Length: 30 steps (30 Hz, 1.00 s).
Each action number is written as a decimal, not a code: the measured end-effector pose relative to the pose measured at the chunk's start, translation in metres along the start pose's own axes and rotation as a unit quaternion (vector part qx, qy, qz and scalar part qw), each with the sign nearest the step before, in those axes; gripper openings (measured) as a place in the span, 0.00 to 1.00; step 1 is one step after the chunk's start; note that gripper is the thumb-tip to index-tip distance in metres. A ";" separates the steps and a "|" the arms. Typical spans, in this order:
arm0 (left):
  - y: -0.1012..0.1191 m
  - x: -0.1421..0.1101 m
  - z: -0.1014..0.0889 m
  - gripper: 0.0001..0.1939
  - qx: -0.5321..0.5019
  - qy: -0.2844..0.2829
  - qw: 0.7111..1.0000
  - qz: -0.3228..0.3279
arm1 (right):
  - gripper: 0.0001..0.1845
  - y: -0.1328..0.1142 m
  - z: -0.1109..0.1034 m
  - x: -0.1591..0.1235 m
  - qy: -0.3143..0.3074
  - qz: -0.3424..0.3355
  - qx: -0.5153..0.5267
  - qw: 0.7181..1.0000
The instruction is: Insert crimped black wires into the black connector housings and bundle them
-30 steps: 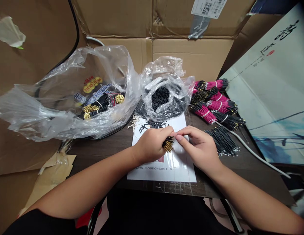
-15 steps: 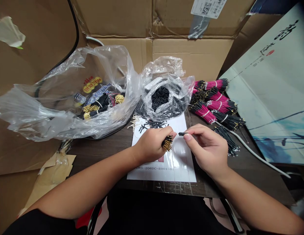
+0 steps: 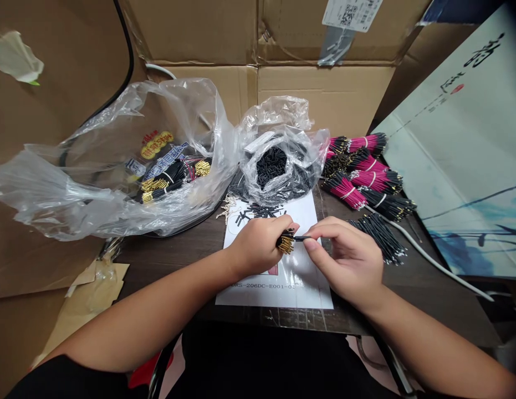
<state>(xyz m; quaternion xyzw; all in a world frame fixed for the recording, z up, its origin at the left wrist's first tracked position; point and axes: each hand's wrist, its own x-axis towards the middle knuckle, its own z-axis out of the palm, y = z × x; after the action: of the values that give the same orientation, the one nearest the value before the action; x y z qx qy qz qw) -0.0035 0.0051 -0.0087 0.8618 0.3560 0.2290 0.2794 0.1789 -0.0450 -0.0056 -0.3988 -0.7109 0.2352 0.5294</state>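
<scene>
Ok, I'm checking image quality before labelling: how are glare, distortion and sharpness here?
Head view: white glints streak the large plastic bag, glare patches the printed sheet; forearms look stretched towards the edges; the thin black piece at the right hand looks soft.

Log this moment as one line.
left hand: grips gold-tipped bundle | right hand: pinches thin black piece at bundle | open bag: black pieces inside

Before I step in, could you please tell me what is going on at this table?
Someone's left hand grips a bundle of gold-tipped black wires, while the right hand pinches a small black piece beside it. Nearby sit an open bag of short black pieces and tied pink and black wire bundles.
</scene>
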 end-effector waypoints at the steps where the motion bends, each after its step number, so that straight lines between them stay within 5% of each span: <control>1: 0.000 0.000 0.000 0.03 0.000 -0.004 1.000 -0.002 | 0.13 0.000 0.000 0.000 -0.003 -0.002 0.003 1.000; 13: 0.001 0.001 -0.001 0.04 0.024 -0.012 1.000 -0.006 | 0.13 -0.001 0.000 0.000 -0.012 -0.025 -0.018 0.999; 30: -0.001 0.005 0.000 0.13 0.279 -0.020 0.959 -0.045 | 0.19 0.014 -0.017 0.007 -0.107 -0.178 -0.196 0.958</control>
<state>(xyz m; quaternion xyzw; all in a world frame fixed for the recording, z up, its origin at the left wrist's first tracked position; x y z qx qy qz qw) -0.0006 0.0091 -0.0083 0.8930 0.4385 0.0909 0.0448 0.1984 -0.0331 -0.0065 -0.3341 -0.8552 0.0345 0.3948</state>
